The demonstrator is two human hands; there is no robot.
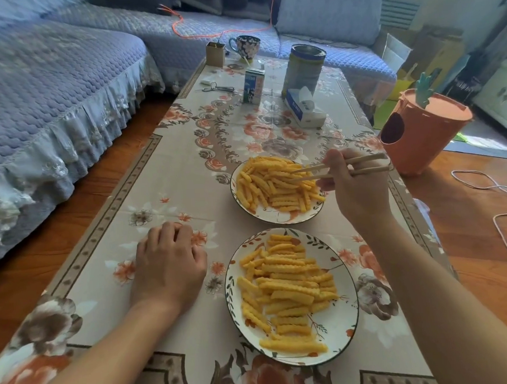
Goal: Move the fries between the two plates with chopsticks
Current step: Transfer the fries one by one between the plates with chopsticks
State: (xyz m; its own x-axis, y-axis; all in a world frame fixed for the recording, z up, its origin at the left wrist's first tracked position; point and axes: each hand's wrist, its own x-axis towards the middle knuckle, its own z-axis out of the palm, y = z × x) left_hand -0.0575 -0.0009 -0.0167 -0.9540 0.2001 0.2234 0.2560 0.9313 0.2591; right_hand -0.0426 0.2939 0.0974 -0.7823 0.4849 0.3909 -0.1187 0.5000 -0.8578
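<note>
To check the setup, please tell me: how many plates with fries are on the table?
2. The far plate lies under the chopsticks in the right hand; the near plate lies beside the left hand.

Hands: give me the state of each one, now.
Left hand: holds nothing, resting on the tablecloth, fingers loosely curled.
Right hand: grips the chopsticks, tips at the fries on the far plate.

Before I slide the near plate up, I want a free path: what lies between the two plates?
In the head view, only bare flowered tablecloth separates near plate from far plate.
</note>
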